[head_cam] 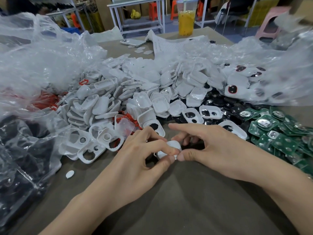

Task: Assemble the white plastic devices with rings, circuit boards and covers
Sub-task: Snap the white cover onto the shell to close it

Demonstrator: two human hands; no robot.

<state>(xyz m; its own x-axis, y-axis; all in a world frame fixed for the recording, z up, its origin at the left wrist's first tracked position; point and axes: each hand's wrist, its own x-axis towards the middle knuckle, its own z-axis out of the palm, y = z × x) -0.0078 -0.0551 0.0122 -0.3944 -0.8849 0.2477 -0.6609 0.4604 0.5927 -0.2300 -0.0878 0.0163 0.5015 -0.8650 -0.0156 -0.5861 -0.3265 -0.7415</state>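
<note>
**Squarely between two hands: the white device was pinched from both sides**

Near the middle of the counter (169, 200), the white device (172, 144) sat just above the surface, gripped by both hands at once. The left hand (135, 160) came in from the near left, its forefinger laid across the top of the piece and its thumb pressed up from beneath. The right hand (211, 150) came in from the right. Its thumb was set against the device's near right end, its middle fingers were curled behind the piece, and its forefinger stuck out free toward the left. Neither hand was wide; both were closed narrowly on the one part.

Fingers hid most of the device. What showed suggested its long axis ran from near left to far right, roughly along the line joining the two hands, though I could not be sure.

The supply piles fixed the next reach. The green circuit boards (279, 131) lay to the right, close by the right hand and well apart from the left. The red rings (128, 118) and the white frames (88, 148) with cut-outs lay left of centre, just beside the left hand. The white covers (108, 102) were heaped farther back. So a board probably fell to the right hand, while the left kept the device steady.
</note>
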